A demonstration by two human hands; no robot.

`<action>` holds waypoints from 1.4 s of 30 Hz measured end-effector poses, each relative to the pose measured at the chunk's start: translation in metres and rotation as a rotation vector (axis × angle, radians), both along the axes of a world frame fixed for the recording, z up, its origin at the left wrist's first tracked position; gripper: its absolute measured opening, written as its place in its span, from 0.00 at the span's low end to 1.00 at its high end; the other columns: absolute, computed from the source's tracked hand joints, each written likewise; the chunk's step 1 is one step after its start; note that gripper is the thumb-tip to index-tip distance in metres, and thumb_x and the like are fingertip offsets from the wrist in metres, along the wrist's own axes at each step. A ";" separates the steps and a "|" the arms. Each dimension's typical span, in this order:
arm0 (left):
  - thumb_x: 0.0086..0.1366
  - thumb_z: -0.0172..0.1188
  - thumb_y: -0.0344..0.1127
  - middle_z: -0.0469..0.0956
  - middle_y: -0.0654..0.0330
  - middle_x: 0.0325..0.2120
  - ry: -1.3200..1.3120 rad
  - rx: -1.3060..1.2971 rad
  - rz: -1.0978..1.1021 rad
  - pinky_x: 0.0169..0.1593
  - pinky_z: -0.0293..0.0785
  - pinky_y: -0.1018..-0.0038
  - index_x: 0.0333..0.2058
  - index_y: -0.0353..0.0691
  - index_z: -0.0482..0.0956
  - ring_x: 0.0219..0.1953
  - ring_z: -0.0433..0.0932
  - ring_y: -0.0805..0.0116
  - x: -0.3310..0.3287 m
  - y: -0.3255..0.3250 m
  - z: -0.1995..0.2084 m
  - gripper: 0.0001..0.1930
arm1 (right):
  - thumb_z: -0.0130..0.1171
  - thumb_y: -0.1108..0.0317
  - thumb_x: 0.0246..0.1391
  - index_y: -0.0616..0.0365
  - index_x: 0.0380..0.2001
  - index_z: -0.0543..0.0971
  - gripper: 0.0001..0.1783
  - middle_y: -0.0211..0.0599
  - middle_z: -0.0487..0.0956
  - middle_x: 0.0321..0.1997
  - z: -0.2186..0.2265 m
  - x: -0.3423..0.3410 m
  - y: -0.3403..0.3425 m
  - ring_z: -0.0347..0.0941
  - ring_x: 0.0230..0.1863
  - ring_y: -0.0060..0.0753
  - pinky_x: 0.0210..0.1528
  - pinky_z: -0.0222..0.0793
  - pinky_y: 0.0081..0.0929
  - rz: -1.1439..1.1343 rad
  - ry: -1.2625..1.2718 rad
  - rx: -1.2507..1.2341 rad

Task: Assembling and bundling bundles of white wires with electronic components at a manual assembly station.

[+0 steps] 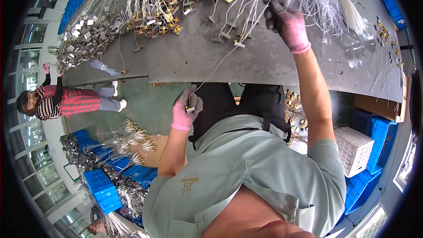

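Observation:
My left hand (pixel 180 118), in a pink glove with grey fingers, is closed on a small metal-and-gold part with a wire (pixel 190 109), held in front of the table's near edge. Its thin white wire (pixel 216 68) rises from there and runs across the table toward the strands beside my right hand. Gloved alike, my right hand (pixel 288 24) is over the table with bent fingers against pale, translucent strands (pixel 304 0). What lies between those fingertips is hidden. Several similar wired parts (pixel 227 34) lie left of it.
The grey table (pixel 189 61) carries heaps of wired metal parts (pixel 88 37) and a clear strand bundle (pixel 352 15). A person (pixel 79 99) stands at the left. Blue crates (pixel 102 189) are at lower left; a white crate (pixel 352 150) is at right.

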State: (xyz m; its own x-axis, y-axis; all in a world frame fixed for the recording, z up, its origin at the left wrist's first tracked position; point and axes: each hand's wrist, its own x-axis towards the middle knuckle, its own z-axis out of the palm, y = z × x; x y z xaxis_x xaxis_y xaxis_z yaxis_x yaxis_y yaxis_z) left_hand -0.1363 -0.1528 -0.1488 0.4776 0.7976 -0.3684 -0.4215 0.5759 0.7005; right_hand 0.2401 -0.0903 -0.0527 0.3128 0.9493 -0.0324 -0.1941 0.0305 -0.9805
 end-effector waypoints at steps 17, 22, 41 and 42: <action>0.68 0.47 0.48 0.63 0.65 0.15 -0.167 -0.007 -0.205 0.21 0.62 0.74 0.48 0.40 0.74 0.17 0.65 0.68 0.082 0.075 0.016 0.20 | 0.59 0.58 0.57 0.64 0.33 0.80 0.16 0.29 0.75 0.16 -0.040 -0.091 0.003 0.69 0.14 0.18 0.16 0.62 0.17 0.213 0.010 -0.237; 0.64 0.54 0.48 0.74 0.50 0.48 0.759 1.083 0.021 0.54 0.70 0.65 0.53 0.39 0.72 0.48 0.75 0.54 0.141 0.146 0.014 0.24 | 0.56 0.57 0.59 0.64 0.35 0.79 0.17 0.33 0.78 0.19 -0.021 0.000 0.048 0.69 0.13 0.20 0.14 0.59 0.17 -0.002 -0.438 -0.268; 0.50 0.60 0.31 0.75 0.61 0.25 0.846 0.811 -0.030 0.32 0.68 0.76 0.39 0.33 0.75 0.27 0.71 0.74 0.059 0.104 0.025 0.16 | 0.54 0.61 0.60 0.64 0.42 0.77 0.16 0.39 0.81 0.33 -0.106 -0.140 0.037 0.79 0.29 0.30 0.27 0.72 0.23 0.219 0.279 -0.345; 0.50 0.59 0.29 0.73 0.62 0.23 0.811 0.680 -0.046 0.31 0.68 0.76 0.37 0.34 0.75 0.26 0.71 0.73 0.047 0.086 0.027 0.13 | 0.53 0.63 0.60 0.65 0.44 0.76 0.16 0.42 0.81 0.36 -0.130 -0.142 0.053 0.79 0.31 0.35 0.28 0.73 0.25 0.196 0.422 -0.326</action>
State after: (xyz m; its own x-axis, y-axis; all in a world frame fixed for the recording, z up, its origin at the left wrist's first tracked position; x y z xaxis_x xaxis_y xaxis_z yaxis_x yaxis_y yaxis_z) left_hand -0.0889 -0.0665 -0.1215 0.3242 0.9431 -0.0732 0.3291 -0.0400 0.9434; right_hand 0.0981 -0.0371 -0.1830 0.0278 0.9081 -0.4178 -0.5426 -0.3373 -0.7693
